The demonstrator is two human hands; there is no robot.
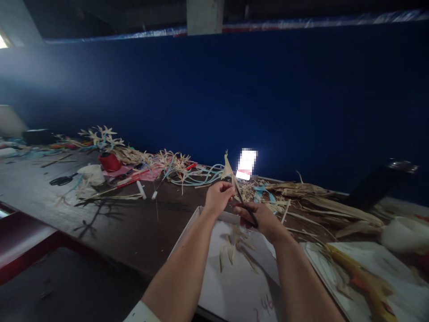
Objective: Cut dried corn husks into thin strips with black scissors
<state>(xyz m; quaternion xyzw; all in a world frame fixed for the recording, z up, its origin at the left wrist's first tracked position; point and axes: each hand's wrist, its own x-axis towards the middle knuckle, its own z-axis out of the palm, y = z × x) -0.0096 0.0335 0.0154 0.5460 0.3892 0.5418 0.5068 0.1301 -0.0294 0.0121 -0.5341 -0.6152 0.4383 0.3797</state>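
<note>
My left hand pinches a pale dried husk piece, which points upward above the fingers. In my right hand is a pair of dark scissors, closed in my fingers, with the blades reaching up to the husk beside my left fingertips. Whether the blades touch the husk I cannot tell. Below both hands sits a shallow white box, with several cut husk slivers lying in it and handwritten marks near its front.
A yellow glue gun lies at the right, before dried husks. A bright phone screen leans at the back. Leftward are husk flowers, a red thread spool, a white roll and black-handled scissors.
</note>
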